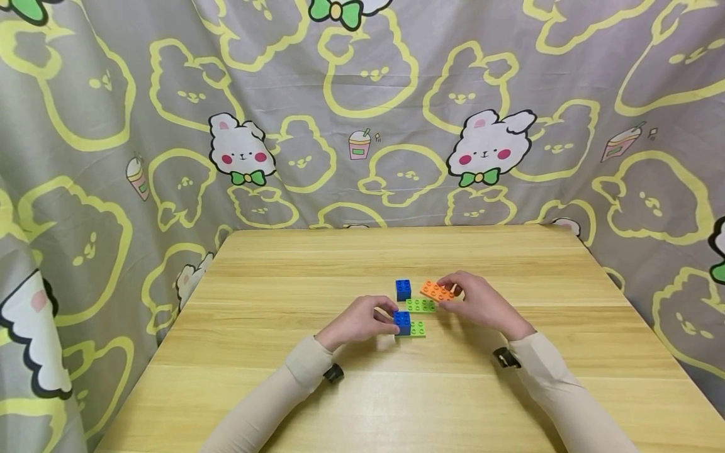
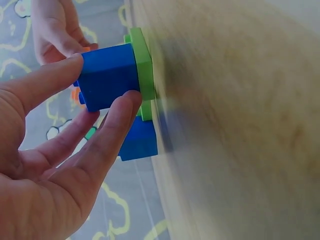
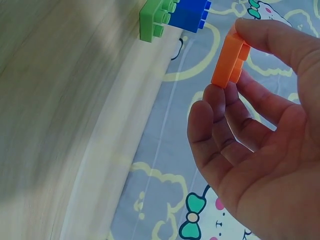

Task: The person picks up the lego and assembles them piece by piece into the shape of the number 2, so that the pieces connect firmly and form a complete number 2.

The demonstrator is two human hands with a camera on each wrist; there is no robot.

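Wooden table (image 1: 283,352), orange plate (image 1: 437,290) between right fingers (image 1: 453,281)

Table (image 1: 272,377): pale wood-grain, smooth, slight sheen; blue brick (image 2: 107,75), green plate (image 2: 142,60), orange plate (image 3: 229,62): smooth plastic, semi-gloss; backdrop curtain (image 1: 396,94): printed cloth, matt; sleeves (image 1: 272,402): beige knit fabric.

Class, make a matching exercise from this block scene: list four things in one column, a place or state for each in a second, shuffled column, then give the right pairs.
1. orange plate
2. near blue block
3. far blue block
4. wooden table

A. stands alone, untouched
B. pinched in the right hand, off the table
C. bears all the blocks
D. gripped by the left hand, sitting on a green plate

Pairs: 1-B, 2-D, 3-A, 4-C
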